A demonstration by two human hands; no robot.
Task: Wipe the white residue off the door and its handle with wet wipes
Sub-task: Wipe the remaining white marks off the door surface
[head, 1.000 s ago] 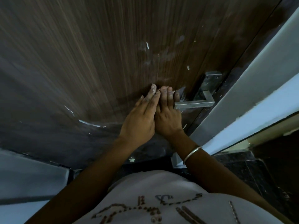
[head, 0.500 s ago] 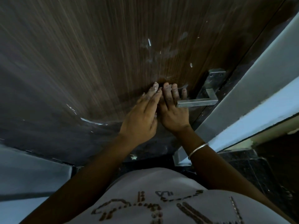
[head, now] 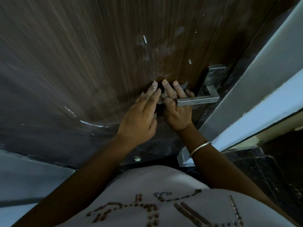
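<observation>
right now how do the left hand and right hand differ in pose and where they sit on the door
The left hand lies flat with fingers straight, out on the wooden door, clear of the lever. The right hand sits at the free end of the metal handle, fingers spread, the lever crossing over it. The right wrist wears a bangle; the left is bare. Both have whitish fingertips. No wipe is plainly visible.
</observation>
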